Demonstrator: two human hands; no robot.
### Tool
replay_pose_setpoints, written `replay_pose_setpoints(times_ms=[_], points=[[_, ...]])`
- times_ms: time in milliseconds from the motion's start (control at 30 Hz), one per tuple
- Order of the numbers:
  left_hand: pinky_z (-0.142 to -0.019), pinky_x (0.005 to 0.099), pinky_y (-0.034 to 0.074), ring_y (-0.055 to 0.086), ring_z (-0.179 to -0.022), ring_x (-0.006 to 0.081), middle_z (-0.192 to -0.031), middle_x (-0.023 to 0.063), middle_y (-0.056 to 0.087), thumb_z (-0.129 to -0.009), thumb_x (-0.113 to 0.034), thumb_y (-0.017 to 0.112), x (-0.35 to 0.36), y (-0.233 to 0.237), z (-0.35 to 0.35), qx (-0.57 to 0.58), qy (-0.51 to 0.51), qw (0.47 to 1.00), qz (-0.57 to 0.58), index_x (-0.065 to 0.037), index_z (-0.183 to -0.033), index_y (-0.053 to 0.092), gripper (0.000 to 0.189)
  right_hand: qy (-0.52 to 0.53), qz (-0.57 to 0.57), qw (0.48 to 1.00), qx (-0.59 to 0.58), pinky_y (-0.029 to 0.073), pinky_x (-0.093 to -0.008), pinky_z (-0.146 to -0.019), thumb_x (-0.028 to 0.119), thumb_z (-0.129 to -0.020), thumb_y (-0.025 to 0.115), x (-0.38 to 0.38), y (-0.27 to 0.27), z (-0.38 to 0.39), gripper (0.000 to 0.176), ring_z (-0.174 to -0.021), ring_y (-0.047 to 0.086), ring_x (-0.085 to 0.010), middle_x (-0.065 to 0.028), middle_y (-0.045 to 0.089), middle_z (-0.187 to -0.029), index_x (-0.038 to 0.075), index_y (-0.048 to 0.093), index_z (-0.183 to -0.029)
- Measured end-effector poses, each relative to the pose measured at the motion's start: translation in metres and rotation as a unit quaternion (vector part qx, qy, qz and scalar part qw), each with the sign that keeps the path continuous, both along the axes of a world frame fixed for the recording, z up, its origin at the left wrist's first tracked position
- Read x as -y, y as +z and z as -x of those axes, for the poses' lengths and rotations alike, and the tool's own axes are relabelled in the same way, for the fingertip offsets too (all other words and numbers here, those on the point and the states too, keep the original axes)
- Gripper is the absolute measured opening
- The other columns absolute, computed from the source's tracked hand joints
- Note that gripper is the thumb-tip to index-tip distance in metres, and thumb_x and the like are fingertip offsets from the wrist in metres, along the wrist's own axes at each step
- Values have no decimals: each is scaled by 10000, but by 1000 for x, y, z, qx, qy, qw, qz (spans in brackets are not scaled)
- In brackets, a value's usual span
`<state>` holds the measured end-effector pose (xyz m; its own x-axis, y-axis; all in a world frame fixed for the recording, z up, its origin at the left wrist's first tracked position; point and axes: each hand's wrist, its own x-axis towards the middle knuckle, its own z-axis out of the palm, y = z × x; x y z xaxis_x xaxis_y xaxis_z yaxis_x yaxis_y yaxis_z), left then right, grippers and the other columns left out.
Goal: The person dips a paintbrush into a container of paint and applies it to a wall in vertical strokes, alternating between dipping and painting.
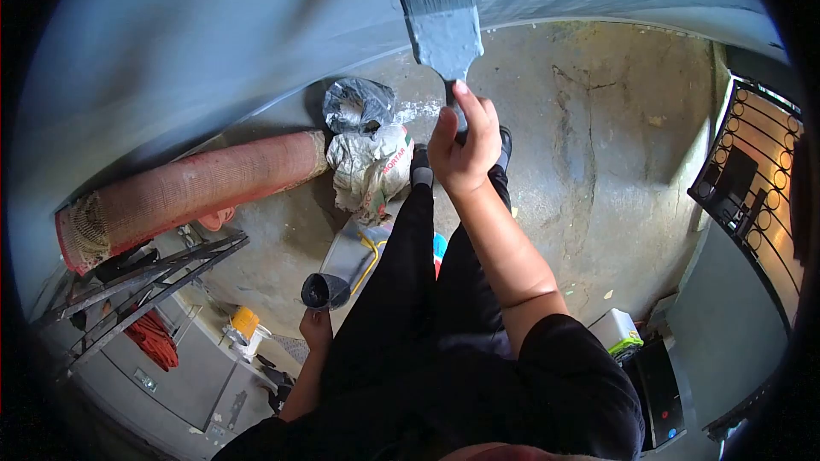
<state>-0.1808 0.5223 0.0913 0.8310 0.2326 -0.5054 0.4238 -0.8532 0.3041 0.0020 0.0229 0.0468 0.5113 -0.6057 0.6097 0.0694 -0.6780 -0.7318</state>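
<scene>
My right hand (467, 141) is raised in front of me, its fingers wrapped round the handle of a wide paintbrush (446, 38). Grey-blue paint coats the brush's head, and its bristles point up and overlap the blue-grey wall (256, 8). Low on my left side, my left hand (316, 329) grips a small dark cup (325, 291) by its lower part. The cup's mouth faces up and its inside looks dark. Streaky strokes show on the wall to the right of the brush.
A rolled reddish mat (205, 190) lies along the wall at left. Near my feet are a mortar sack (371, 162) and a black plastic bag (359, 104). A metal ladder-like frame (158, 277) stands at left, a barred gate (752, 179) at right. The concrete floor (598, 137) is cracked.
</scene>
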Motion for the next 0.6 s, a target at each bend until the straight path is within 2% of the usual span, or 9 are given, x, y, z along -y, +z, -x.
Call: replay_pose_setpoints(times_ms=[33,100,133,167,233,300,367,500,600], points=[[-636,312,511,646,-738,141,-786,135,706,-922,-198,740,-3,-1,-1,2,-1,1000,1,45,-1027,698,268,-1,1,1000,2,467,-363,-550,-66,-888,642,2,0,-4,353,-635,580,-285,-162,664,-926,-24,586,-1234],[-639,314,515,647,-741,136,-801,136,710,-929,-187,731,-7,-1,-1,-8,-10,1000,-3,51,-1031,691,263,-21,10,992,-122,459,-350,-524,-55,-882,670,8,-1,-10,351,-615,567,-263,-125,647,-863,9,619,-1224],[-639,314,515,647,-741,136,-801,136,710,-929,-187,731,-8,-2,0,-7,-11,1000,-1,51,-1031,691,263,-27,-11,989,-142,453,-343,-506,-51,-874,689,8,-8,-10,358,-593,550,-246,-97,619,-802,39,653,-1219],[-637,314,516,645,-738,133,-809,136,712,-930,-179,729,-9,-5,1,4,-6,1000,7,53,-1032,689,256,-28,-8,990,-140,453,-343,-506,-51,-874,689,7,-14,-5,358,-593,550,-246,-97,619,-802,39,653,-1219],[-635,314,516,643,-735,131,-816,136,713,-931,-171,726,-4,-4,-2,17,2,1000,15,54,-1034,688,250,-21,-13,985,-171,450,-369,-482,-10,-823,728,6,-22,12,500,-532,514,-234,-56,483,-735,142,664,-1294],[-629,310,513,638,-730,125,-819,125,711,-929,-157,726,4,2,-4,14,15,999,31,52,-1031,689,236,-35,6,991,-128,449,-349,-481,-43,-811,721,1,-22,27,479,-543,530,-221,-67,513,-717,119,686,-1260],[-625,306,508,634,-726,122,-808,118,706,-926,-156,729,6,3,-2,11,15,1000,24,53,-1024,686,235,-28,7,995,-97,465,-344,-525,-65,-873,685,-3,1,31,376,-597,562,-251,-145,693,-946,26,644,-1236],[-615,299,498,622,-706,120,-784,101,693,-922,-152,732,9,4,2,18,-22,1000,-13,50,-997,681,220,-20,41,999,2,477,-348,-546,-55,-879,690,6,32,5,386,-618,574,-258,-147,701,-1009,17,623,-1252],[-611,306,494,617,-690,131,-769,112,686,-912,-161,741,6,1,8,17,44,999,16,41,-961,684,215,-13,-15,991,-133,502,-361,-589,-33,-880,705,9,34,-5,389,-665,598,-282,-133,700,-993,28,630,-1256]])
